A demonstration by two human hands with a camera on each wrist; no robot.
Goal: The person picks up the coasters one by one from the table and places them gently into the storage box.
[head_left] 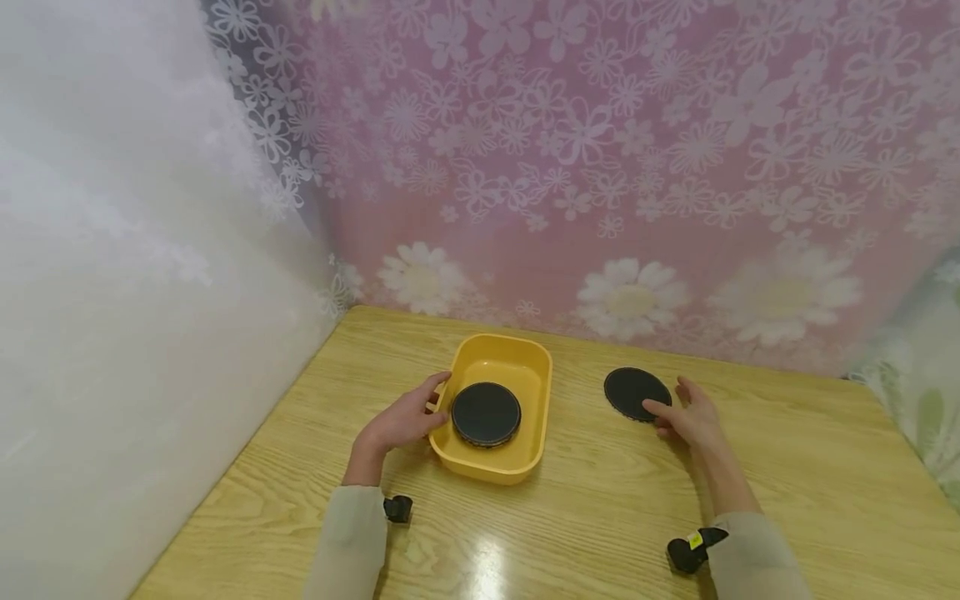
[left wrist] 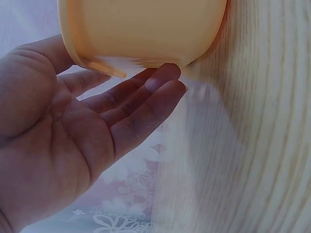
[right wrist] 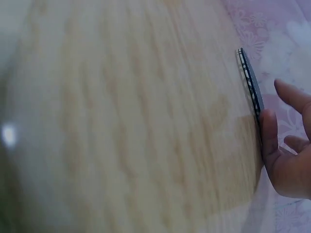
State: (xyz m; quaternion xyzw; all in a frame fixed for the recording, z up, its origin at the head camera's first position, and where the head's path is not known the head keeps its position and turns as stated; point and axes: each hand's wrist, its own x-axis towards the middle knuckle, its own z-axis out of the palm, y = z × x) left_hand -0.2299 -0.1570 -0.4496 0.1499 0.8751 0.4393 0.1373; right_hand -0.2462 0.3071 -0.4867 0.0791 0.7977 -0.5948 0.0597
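Observation:
A yellow rectangular tub (head_left: 533,417) with rounded corners sits on the table. Inside lies a round black pad (head_left: 486,413) with a pale stitched line around its border. My left hand (head_left: 408,414) holds the tub's left wall, thumb over the rim. In the left wrist view, several fingers (left wrist: 150,109) lie against the tub's outside. To the right, a second round black pad (head_left: 632,392) rests flat near the table's back edge. My right hand (head_left: 693,417) is at its right side, thumb overlapping its top and the other fingers spread. The right wrist view shows that pad (right wrist: 250,80) edge-on, with a light-and-dark patterned rim.
Both things stand on a light wood-grain table (head_left: 577,517). A pink floral cloth (head_left: 600,167) hangs behind it, and a pale sheet (head_left: 150,292) hangs along the left side. Small black cameras (head_left: 686,552) are worn at both wrists.

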